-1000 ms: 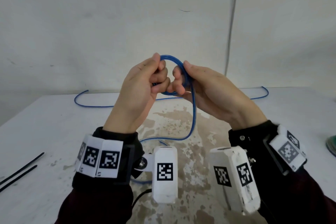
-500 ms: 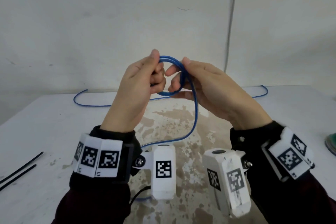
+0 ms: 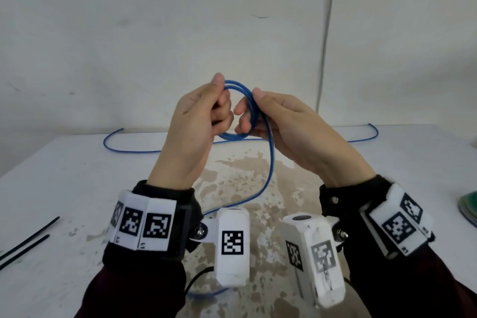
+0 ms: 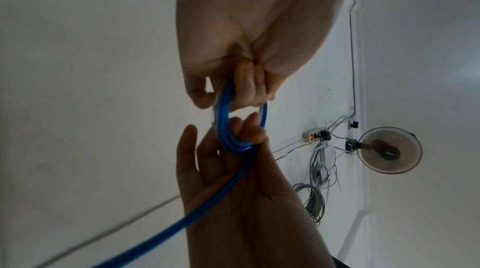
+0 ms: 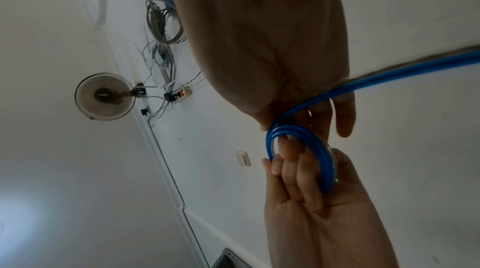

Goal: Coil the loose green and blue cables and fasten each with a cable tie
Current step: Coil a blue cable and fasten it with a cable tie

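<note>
The blue cable [image 3: 241, 90] is wound into a small coil of a few turns, held up above the table between both hands. My left hand [image 3: 222, 100] pinches the coil's left side between thumb and curled fingers. My right hand [image 3: 249, 107] holds the right side, thumb on top and fingers hooked through the loop. The wrist views show the same coil [image 4: 223, 126] [image 5: 326, 161] with fingers of both hands curled round it. Its loose tail [image 3: 269, 162] hangs to the table and runs along the far edge [image 3: 129, 150]. Two black cable ties [image 3: 28, 236] lie at the left.
The white table [image 3: 77, 188] has a worn brown patch in the middle, under my hands. A green object [image 3: 469, 208], perhaps the green cable, shows only partly at the right edge. A bare wall stands close behind the table.
My hands have drawn slightly apart and the coil between them shows wider. My right fingers have shifted on the loop, and the hanging tail now curves lower.
</note>
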The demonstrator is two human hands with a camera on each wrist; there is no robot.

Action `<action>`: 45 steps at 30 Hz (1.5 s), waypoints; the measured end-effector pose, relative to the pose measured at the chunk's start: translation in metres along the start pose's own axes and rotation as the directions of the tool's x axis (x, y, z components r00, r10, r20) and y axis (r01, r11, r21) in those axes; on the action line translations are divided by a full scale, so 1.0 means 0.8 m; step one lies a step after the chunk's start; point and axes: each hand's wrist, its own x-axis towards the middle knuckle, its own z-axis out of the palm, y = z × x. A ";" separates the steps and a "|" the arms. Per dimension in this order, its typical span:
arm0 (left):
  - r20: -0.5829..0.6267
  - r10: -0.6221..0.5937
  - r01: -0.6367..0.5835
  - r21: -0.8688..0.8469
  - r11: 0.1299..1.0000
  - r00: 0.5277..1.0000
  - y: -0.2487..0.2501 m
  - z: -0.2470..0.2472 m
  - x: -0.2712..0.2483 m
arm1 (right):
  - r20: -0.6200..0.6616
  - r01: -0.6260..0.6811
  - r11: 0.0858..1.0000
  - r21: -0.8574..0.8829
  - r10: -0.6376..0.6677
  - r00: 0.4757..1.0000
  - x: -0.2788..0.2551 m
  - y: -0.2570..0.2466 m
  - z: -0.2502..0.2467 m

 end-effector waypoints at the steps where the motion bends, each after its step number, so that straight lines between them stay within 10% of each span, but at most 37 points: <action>1: 0.013 -0.042 0.043 -0.041 0.998 0.999 0.000 -0.001 0.002 | 0.003 0.006 1.000 -0.016 -0.006 1.000 0.000 0.001 -0.001; 6: 0.251 -0.147 0.129 0.088 0.988 0.957 0.003 -0.011 -0.001 | 0.033 -0.011 0.989 -0.145 0.016 0.999 -0.005 -0.004 -0.004; 11: 0.105 0.057 -0.061 0.036 0.997 0.993 0.004 -0.003 -0.003 | 0.081 -0.039 0.999 -0.004 0.039 0.996 -0.005 -0.010 -0.006; 17: 0.259 -0.176 0.139 0.155 0.978 0.950 0.004 -0.014 -0.002 | 0.090 -0.013 0.980 -0.201 0.031 0.995 -0.009 -0.008 -0.009; 23: 0.118 0.027 -0.023 -0.029 0.999 0.993 0.008 -0.013 -0.002 | 0.118 -0.063 0.994 0.093 0.052 0.992 -0.004 -0.010 -0.005; 29: 0.299 -0.125 0.092 0.122 0.988 0.946 0.006 -0.017 -0.005 | 0.108 -0.022 0.991 -0.132 0.036 0.994 -0.006 -0.004 -0.009; 34: 0.103 0.031 -0.040 0.087 0.995 0.994 0.005 -0.009 -0.003 | 0.059 -0.050 0.997 0.057 0.047 0.997 -0.001 -0.005 -0.006; 40: 0.288 -0.162 0.125 0.142 0.982 0.944 0.015 -0.010 -0.009 | 0.070 -0.013 0.997 -0.082 0.019 0.997 -0.003 -0.003 -0.009; 45: 0.145 -0.063 0.042 0.139 0.989 0.987 0.018 -0.001 -0.010 | 0.015 -0.024 0.998 0.050 0.024 1.000 0.003 0.001 -0.005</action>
